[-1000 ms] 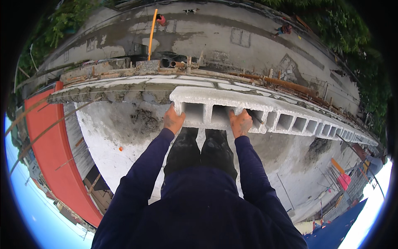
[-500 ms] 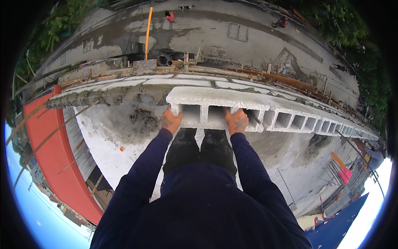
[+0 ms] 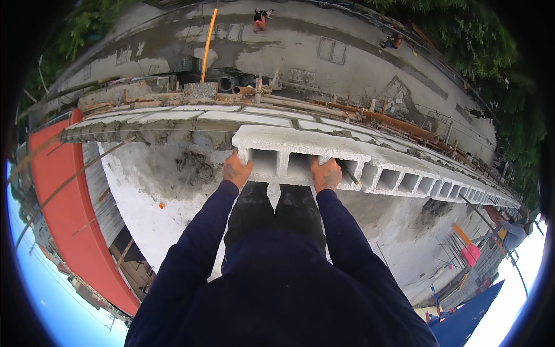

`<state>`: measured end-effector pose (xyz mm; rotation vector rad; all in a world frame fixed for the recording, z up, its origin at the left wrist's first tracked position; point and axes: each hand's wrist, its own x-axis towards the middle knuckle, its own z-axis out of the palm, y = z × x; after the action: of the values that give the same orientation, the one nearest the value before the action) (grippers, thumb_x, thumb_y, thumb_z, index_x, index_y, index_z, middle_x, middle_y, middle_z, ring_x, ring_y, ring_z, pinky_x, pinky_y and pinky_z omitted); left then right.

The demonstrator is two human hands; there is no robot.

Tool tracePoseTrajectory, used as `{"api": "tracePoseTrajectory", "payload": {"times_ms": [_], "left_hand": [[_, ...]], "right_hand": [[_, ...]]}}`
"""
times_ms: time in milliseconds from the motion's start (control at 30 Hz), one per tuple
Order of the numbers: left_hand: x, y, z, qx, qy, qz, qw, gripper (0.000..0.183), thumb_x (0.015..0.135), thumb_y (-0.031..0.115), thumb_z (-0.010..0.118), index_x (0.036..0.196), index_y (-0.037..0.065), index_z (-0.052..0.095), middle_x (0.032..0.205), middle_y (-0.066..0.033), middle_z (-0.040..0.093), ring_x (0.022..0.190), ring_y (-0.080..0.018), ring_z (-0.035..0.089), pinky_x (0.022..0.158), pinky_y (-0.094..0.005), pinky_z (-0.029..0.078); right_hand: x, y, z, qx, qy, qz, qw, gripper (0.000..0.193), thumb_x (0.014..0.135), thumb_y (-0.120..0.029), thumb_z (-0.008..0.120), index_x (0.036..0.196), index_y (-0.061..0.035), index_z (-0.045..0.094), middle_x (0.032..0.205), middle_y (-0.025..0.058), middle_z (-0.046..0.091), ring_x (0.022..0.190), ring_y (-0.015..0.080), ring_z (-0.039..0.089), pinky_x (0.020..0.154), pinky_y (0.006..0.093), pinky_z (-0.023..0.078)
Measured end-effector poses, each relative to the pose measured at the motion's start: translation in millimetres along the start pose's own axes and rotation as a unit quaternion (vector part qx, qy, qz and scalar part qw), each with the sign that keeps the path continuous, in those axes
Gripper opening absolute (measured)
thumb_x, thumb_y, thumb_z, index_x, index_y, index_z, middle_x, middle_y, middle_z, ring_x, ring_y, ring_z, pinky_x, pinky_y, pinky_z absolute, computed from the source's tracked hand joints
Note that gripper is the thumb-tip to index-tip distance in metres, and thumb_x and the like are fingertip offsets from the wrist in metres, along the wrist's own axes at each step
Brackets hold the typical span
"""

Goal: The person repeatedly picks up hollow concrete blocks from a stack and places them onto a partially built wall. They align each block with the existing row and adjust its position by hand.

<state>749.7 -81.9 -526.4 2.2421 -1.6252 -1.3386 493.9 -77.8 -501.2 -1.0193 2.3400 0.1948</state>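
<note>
A pale grey hollow concrete block [image 3: 298, 136] lies at the left end of a long row of like blocks [image 3: 436, 171], its openings toward me. My left hand [image 3: 237, 169] is closed round the block's left end. Farther along, my right hand [image 3: 326, 173] grips an inner wall of the block, its fingers partly hidden in the hollows. Beside that hand, a thin dark steel bar [image 3: 351, 175] shows in the right-hand opening. Left of the block runs the course below, topped with rough grey mortar [image 3: 173, 133]. Whether fresh mortar lies under the block is hidden.
A thin string line [image 3: 167, 128] stretches along the wall. Below lie a mortar heap [image 3: 196, 168] on a pale surface and a red beam [image 3: 69, 202] at left. Pipes [image 3: 404, 124] and an orange pole [image 3: 208, 46] stand beyond. Two people [image 3: 259, 22] [image 3: 392, 41] are in the street.
My view has shifted slightly. Both hands keep their hold, and the block's place against the row looks nearly the same. In the street, a walking person has moved right, near the dog.
</note>
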Motion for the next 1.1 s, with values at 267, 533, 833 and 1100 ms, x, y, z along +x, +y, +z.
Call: {"api": "tracePoseTrajectory", "payload": {"times_ms": [267,533,833,1100], "left_hand": [[8.5,-2.9,-6.6,0.034,-0.005,0.003,0.999,0.057,0.070,0.020,0.064,0.115,-0.012,0.048,0.095,-0.0307,0.060,0.093,-0.0415,0.058,0.083,-0.0422,0.047],[3.7,-9.0,-2.1,0.015,0.019,0.027,0.999,0.044,0.070,0.021,0.064,0.107,-0.002,0.055,0.096,-0.0255,0.062,0.092,-0.0409,0.059,0.081,-0.0440,0.047],[-1.1,0.0,-7.2,-0.012,0.019,0.053,0.998,0.046,0.069,0.019,0.062,0.105,-0.009,0.052,0.092,-0.0281,0.061,0.089,-0.0424,0.059,0.080,-0.0436,0.047],[-22.6,21.8,-29.5,-0.027,0.019,0.056,0.998,0.039,0.070,0.014,0.062,0.105,-0.003,0.054,0.093,-0.0245,0.062,0.090,-0.0402,0.059,0.078,-0.0424,0.048]], "right_hand": [[-4.6,-1.2,3.6,-0.002,-0.010,0.006,1.000,0.052,0.072,-0.045,0.068,0.080,0.0057,0.062,0.080,0.0254,0.064,0.079,0.0393,0.064,0.075,0.0432,0.049],[-3.9,3.8,1.2,0.039,-0.041,-0.007,0.998,0.045,0.074,-0.041,0.065,0.079,0.0041,0.063,0.077,0.0237,0.065,0.078,0.0389,0.064,0.074,0.0421,0.050],[-3.5,18.6,18.1,0.077,0.056,-0.077,0.993,0.045,0.067,-0.036,0.072,0.063,0.0070,0.056,0.059,0.0251,0.058,0.058,0.0397,0.061,0.058,0.0423,0.049],[-22.5,21.8,-0.2,0.065,0.056,-0.052,0.995,0.047,0.065,-0.036,0.073,0.063,0.0075,0.056,0.057,0.0246,0.057,0.056,0.0392,0.060,0.059,0.0420,0.049]]}}
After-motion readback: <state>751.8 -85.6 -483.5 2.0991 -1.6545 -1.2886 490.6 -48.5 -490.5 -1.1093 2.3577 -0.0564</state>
